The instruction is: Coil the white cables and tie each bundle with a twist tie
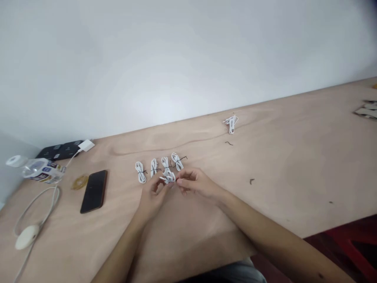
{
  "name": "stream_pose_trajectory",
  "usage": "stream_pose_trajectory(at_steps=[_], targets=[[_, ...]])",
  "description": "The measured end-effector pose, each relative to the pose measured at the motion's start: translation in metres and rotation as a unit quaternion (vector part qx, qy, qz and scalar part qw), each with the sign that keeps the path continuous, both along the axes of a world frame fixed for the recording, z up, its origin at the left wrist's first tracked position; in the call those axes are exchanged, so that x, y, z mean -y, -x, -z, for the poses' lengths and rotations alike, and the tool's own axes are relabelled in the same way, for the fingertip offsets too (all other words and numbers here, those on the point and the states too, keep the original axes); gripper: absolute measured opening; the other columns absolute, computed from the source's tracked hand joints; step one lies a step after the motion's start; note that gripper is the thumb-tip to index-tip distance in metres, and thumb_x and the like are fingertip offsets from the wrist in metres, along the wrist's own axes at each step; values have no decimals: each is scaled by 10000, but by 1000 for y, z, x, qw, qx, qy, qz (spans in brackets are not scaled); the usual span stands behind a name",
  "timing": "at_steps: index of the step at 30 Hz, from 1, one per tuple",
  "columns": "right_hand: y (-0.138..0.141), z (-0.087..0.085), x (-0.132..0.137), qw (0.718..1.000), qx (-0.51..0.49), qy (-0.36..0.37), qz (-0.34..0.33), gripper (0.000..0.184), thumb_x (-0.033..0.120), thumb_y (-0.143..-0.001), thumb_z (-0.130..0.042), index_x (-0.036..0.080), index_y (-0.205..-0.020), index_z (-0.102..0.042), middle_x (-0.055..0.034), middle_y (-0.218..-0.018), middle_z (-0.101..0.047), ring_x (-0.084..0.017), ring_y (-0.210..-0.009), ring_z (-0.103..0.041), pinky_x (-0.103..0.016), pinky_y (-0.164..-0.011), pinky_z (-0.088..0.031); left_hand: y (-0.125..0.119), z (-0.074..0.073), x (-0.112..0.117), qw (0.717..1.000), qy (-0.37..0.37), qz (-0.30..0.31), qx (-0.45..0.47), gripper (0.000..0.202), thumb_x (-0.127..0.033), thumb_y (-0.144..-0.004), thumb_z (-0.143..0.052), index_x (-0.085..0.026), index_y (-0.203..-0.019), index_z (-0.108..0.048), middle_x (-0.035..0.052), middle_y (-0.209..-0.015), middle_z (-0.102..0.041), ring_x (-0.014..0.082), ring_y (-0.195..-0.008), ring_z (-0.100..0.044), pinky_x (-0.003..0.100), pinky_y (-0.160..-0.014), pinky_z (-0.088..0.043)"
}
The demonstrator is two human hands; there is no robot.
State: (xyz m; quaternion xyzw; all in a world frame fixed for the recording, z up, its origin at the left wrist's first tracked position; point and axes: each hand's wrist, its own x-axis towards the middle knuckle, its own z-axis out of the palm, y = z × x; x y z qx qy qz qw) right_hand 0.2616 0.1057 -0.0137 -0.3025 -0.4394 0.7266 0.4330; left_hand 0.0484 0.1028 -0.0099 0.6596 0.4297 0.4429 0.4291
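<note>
Between my hands is a white cable bundle (169,177), raised just above the table. My left hand (153,192) is closed around its left side. The fingers of my right hand (194,181) are pinched at the bundle's right edge; a twist tie seems to be there, too small to make out. Just beyond lies a row of several coiled white cables (140,172), bound with black twist ties (183,158). The nearer ends of some coils are hidden behind my fingers.
Another white cable coil (231,125) lies near the wall, with loose black twist ties (251,181) nearer me. At left are a phone (93,192), yellow rubber bands (79,182), a plastic bottle (41,169), black boxes (60,151), a white adapter (86,145) and a corded white switch (27,237).
</note>
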Motion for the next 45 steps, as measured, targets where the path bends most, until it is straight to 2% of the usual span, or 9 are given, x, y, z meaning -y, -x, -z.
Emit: stream_pose_trajectory(at_steps=[5,12,14,18,21,29,36,40,45], targets=[[1,-5,3,984,117,-119,68,232,417,-926,-748,190,-945,-705,2,-796,-656,-142,-662,-582,-277,-643,-479,-7,-1,2,1000,16,-21,2,208,-402,-904,-786,-203,-912,-729,44,-859,-691,205,-813,-622,316,-798,-525],[-3,-4,8,879,252,-386,126,175,278,-1055,-549,227,-1009,-709,-88,-1038,-711,-241,-1007,-645,-396,-939,-523,-16,-1,4,964,221,44,139,311,-464,-933,-752,-157,-979,-753,69,-847,-711,161,-678,-604,263,-597,-484],[-2,-2,7,899,235,-343,138,171,338,-1046,-592,229,-1015,-720,-82,-1018,-718,-236,-971,-661,-384,-898,-539,-15,0,3,970,195,29,139,307,-458,-921,-769,-161,-993,-748,70,-867,-715,172,-725,-625,270,-643,-509],[1,2,0,982,113,-94,117,443,621,-972,-643,186,-973,-731,-38,-815,-676,-167,-655,-622,-302,-607,-518,-12,3,0,994,74,-34,76,284,-444,-893,-802,-174,-960,-744,63,-896,-731,211,-854,-667,304,-778,-536],[0,3,-4,998,36,25,50,546,703,-866,-727,158,-900,-742,-35,-788,-664,-144,-612,-598,-272,-545,-485,-11,3,0,998,26,-34,39,232,-410,-923,-774,-188,-983,-752,63,-915,-745,219,-873,-676,322,-823,-530],[-1,-1,0,984,123,-103,74,302,486,-915,-756,189,-894,-714,8,-730,-642,-138,-616,-566,-270,-607,-463,-14,2,3,999,17,-27,14,193,-391,-945,-744,-199,-926,-734,42,-878,-723,206,-849,-654,302,-797,-504],[-2,0,8,877,255,-385,134,196,303,-1050,-557,224,-1006,-731,-86,-1041,-732,-234,-1004,-655,-378,-935,-511,-18,7,4,976,171,12,132,287,-457,-927,-763,-171,-911,-740,59,-865,-728,183,-746,-625,286,-685,-487],[0,-1,6,935,211,-249,142,242,430,-1020,-635,218,-968,-739,-52,-891,-725,-207,-813,-660,-334,-761,-531,-17,4,3,985,127,-9,112,251,-423,-914,-786,-178,-910,-734,45,-840,-716,183,-759,-632,286,-701,-504],[-1,0,-2,987,125,-92,36,448,618,-936,-686,178,-863,-725,-10,-701,-651,-155,-612,-586,-279,-589,-478,-14,3,0,997,49,-28,60,225,-391,-913,-786,-182,-871,-717,33,-818,-703,190,-792,-645,289,-734,-510]])
